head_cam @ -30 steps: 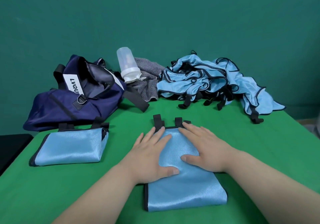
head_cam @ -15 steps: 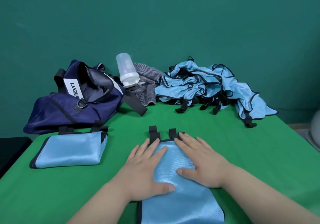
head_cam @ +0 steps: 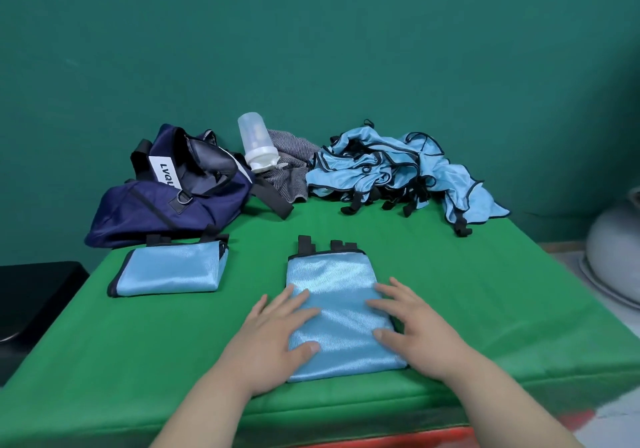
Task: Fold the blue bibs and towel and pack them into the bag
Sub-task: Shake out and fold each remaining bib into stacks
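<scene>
1. Green table is backed by a teal wall.
2. A folded bib is pressed flat at the near edge by the left hand and right hand, fingers straight.
3. A second bib is laid beside the bag.

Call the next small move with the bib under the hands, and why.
Probably slide both hands under the folded shiny light-blue bib and carry it to the other folded light-blue bib by the navy fabric bag. Its fold looks finished: it lies flat and rectangular, the left hand and right hand rest flat on its sides, and a crumpled heap of blue bibs waits behind.
</scene>
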Tool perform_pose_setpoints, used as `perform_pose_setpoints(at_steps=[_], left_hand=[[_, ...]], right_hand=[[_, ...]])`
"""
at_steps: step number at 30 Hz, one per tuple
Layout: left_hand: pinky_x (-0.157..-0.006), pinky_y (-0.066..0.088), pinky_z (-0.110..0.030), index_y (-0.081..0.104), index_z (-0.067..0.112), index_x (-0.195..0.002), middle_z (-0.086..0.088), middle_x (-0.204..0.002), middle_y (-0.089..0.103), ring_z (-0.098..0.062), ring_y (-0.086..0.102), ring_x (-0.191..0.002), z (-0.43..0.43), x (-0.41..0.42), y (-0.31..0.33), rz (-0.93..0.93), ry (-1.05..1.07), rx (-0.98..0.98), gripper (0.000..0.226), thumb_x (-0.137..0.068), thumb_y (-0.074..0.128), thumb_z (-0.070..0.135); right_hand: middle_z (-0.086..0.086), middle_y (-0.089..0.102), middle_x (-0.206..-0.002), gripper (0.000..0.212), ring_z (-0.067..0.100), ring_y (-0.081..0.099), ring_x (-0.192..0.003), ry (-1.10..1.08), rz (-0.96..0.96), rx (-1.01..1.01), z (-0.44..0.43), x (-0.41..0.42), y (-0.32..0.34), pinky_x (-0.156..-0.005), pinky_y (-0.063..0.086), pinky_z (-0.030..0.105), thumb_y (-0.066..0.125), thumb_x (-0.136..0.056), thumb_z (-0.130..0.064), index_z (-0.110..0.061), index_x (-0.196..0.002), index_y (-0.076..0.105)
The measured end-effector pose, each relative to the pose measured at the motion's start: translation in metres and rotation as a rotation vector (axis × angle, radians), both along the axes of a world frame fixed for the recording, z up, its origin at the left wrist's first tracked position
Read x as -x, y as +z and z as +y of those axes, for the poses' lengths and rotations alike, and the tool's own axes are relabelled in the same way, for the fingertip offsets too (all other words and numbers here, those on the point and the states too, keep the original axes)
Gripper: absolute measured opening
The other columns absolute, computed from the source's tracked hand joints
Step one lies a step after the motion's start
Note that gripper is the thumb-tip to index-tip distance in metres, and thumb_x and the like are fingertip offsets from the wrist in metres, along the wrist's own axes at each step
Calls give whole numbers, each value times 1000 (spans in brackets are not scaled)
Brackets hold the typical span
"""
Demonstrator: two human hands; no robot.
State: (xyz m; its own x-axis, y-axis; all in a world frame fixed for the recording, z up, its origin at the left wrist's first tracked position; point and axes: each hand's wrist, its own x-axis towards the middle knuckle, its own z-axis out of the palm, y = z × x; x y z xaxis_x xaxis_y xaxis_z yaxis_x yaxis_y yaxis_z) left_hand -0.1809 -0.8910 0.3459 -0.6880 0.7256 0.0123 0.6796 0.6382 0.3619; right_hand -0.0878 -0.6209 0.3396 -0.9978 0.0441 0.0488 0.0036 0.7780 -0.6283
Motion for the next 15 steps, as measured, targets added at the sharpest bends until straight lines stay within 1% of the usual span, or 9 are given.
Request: perform_pose_setpoints(at_steps=[2, 3, 5, 6, 7, 9, 10, 12, 15], left_hand=[[-124, -8, -33, 31, 47, -149, 29, -160, -1, 12, -17, -144, -4, -4, 1, -26, 47, -39, 54, -98, 45, 56], [-124, -4, -34, 35, 47, -147, 29, -160, 2, 13, -15, -143, -6, -8, 0, -26, 72, -82, 51, -98, 45, 55], [-125, 2, -35, 45, 46, -141, 31, -158, 11, 15, -10, -144, -12, -15, -3, -26, 107, -197, 50, -94, 41, 61], [-125, 3, -33, 49, 46, -137, 32, -156, 16, 15, -6, -144, -14, -19, -4, -31, 101, -237, 54, -89, 39, 68], [-124, 2, -30, 51, 47, -134, 33, -154, 21, 14, -3, -144, -17, -23, -5, -27, 72, -253, 58, -84, 41, 74], [-123, 1, -27, 57, 47, -129, 33, -150, 28, 11, 3, -146, -21, -29, -8, 12, -13, -228, 61, -77, 51, 79], [-122, 0, -26, 58, 47, -127, 32, -149, 30, 10, 5, -146, -22, -31, -9, 31, -46, -202, 62, -75, 55, 80], [-122, -1, -26, 58, 47, -128, 33, -147, 31, 10, 6, -145, -24, -30, -9, 40, -67, -143, 65, -73, 55, 80], [-120, -2, -21, 57, 46, -130, 34, -145, 32, 13, 7, -142, -23, -26, -7, 32, -62, -126, 66, -73, 51, 80]], right_hand=[[-28, 29, -152, 44, -4, 7, -148, -57, 31, 35, -3, -9, 1, -124, 15, 35, 64, -94, -30, -41, -136, 54], [-29, 31, -150, 42, -4, 9, -147, -82, 60, 54, -5, -14, -2, -124, 16, 35, 63, -95, -25, -41, -133, 57], [-33, 36, -145, 36, -8, 15, -146, -122, 135, 119, -10, -24, -7, -123, 18, 35, 61, -95, -23, -42, -124, 62], [-35, 37, -144, 31, -10, 15, -145, -117, 158, 143, -13, -28, -8, -123, 19, 33, 62, -92, -29, -45, -119, 64], [-37, 37, -143, 28, -11, 15, -145, -92, 167, 143, -15, -32, -9, -122, 20, 32, 63, -87, -40, -49, -114, 63], [-37, 38, -144, 35, -9, 13, -146, -28, 155, 103, -16, -37, -7, -121, 20, 31, 64, -74, -57, -55, -109, 62], [-36, 39, -143, 38, -7, 13, -147, 10, 145, 74, -16, -38, -7, -121, 20, 32, 68, -70, -60, -58, -107, 62], [-35, 40, -140, 41, -4, 15, -147, 80, 122, 4, -18, -36, -5, -121, 21, 37, 74, -63, -60, -64, -101, 60], [-37, 39, -134, 38, -7, 18, -144, 134, 64, -95, -19, -29, -3, -122, 17, 43, 71, -62, -64, -70, -96, 54]])
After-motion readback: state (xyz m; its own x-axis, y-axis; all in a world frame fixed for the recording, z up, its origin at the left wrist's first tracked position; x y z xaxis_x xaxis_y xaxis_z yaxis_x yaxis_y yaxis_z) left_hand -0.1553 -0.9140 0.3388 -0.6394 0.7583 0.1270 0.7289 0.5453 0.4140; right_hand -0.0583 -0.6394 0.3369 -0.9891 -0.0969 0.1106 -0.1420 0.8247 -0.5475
